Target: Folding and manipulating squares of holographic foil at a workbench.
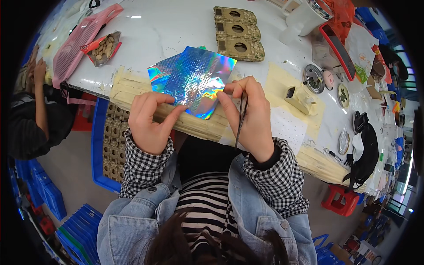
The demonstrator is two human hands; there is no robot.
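Note:
A shiny holographic sheet [199, 73] with rows of tiny marks lies tilted at the table's front edge, over a second such sheet [160, 76]. My left hand [152, 117] pinches its lower left edge between thumb and fingers. At the sheet's right edge, the thumb and index finger of my right hand [251, 117] grip its lower right side. Dark tweezers [241, 121] are also tucked in my right hand, pointing down toward me. Beyond the sheets sit camouflage-patterned tank-shaped parts [238, 30] with round holes, joined in a row.
Masking tape [126, 86] covers the table edge. A pink basket [81, 42] and a bag of nuts [104, 48] lie left. On the right are a cream block [300, 99], round tins [313, 78] and a red-cased phone [337, 51]. A blue crate [99, 145] of camouflage parts stands below.

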